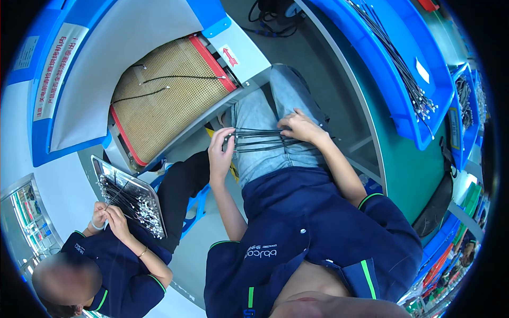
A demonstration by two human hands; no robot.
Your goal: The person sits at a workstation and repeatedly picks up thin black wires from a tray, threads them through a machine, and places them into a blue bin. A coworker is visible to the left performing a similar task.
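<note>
Several thin black cables (259,141) stretch side by side across my lap, between my two hands. At their left ends, which have small pale tips, the fingers and thumb of my left hand (220,151) are closed around them. My right hand (302,127) lies over the right part of the cables, its fingers curled down onto them. Some strands are spread a little apart over the jeans (265,108). Part of the right ends is hidden beneath my right hand and wrist.
Ahead on the left, a machine's tan mesh conveyor (175,106) with red edges carries a few black cables. A co-worker at the left handles cables over a metal tray (157,204) full of them. At the right, a blue bin (392,114) with cables stands on a green tabletop (408,183).
</note>
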